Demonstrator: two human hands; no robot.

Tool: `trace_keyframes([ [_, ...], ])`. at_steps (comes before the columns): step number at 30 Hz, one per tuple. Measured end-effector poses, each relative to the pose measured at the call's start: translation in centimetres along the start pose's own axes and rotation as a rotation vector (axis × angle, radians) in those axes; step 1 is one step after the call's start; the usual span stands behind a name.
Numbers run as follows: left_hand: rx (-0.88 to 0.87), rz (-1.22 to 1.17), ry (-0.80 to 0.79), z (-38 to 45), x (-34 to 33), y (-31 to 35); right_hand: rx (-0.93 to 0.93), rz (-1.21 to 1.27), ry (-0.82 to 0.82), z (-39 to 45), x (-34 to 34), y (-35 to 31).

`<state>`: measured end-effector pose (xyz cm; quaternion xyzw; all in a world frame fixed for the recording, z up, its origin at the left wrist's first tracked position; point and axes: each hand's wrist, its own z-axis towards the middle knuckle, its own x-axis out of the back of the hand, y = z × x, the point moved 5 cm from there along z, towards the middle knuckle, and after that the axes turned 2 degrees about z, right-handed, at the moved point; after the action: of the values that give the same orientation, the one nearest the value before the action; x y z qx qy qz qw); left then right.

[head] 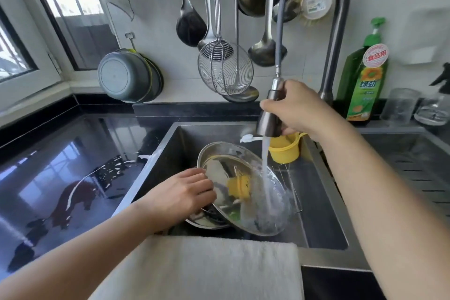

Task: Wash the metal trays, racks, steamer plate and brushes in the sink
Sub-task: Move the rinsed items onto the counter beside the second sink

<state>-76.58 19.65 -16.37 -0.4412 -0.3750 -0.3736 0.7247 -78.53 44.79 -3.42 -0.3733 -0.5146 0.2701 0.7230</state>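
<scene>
I'm over a steel sink set in a glossy black counter, wet to the left of my left fingers, with tiled wall and a window beyond. A white towel drapes the near rim below both hands; ladles and a wire skimmer hang above, a green soap bottle right of my right fingers. My right hand is wrapped round the pull-out spray head — water pours down. My left hand, fingers curled, holds the tilted metal tray by its left rim — the stream lands on the tray's right half, beside a yellow cup.
</scene>
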Motion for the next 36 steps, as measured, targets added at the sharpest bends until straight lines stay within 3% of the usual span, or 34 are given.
trace_keyframes([
  [5, -0.002, -0.110, -0.291, 5.5, 4.6, -2.9, -0.003, 0.186, -0.141, 0.3, -1.4, -2.1],
  [9, 0.472, -0.524, -0.504, 9.0, 7.9, -8.7, -0.008, 0.052, -0.178, 2.6, 0.1, -1.8],
  [11, 0.714, -0.807, -0.459, 9.7, 8.6, -11.4, -0.012, -0.031, -0.329, 3.8, 1.1, -1.4],
  [13, 0.773, -0.912, -0.339, 10.2, 9.9, -12.6, -0.026, -0.140, -0.435, 5.4, 2.1, -0.1],
  [16, 0.946, -0.842, -0.173, 9.3, 11.2, -14.4, 0.033, -0.461, -0.403, 8.3, 2.5, 2.3],
  [21, 1.182, -0.834, -0.161, 7.3, 9.7, -16.1, 0.403, -1.410, -0.344, 10.7, -1.0, 7.1],
  [24, 1.355, -0.847, -0.078, 5.5, 9.3, -17.0, 0.367, -1.709, -0.256, 12.4, -1.1, 9.2],
  [30, 1.633, -1.196, 0.167, 1.3, 8.3, -17.0, 0.274, -1.499, -0.155, 13.1, 0.7, 8.5],
  [36, 1.620, -1.451, 0.376, 0.9, 8.2, -14.1, 0.345, -1.141, -0.076, 8.6, 4.6, 5.5],
])
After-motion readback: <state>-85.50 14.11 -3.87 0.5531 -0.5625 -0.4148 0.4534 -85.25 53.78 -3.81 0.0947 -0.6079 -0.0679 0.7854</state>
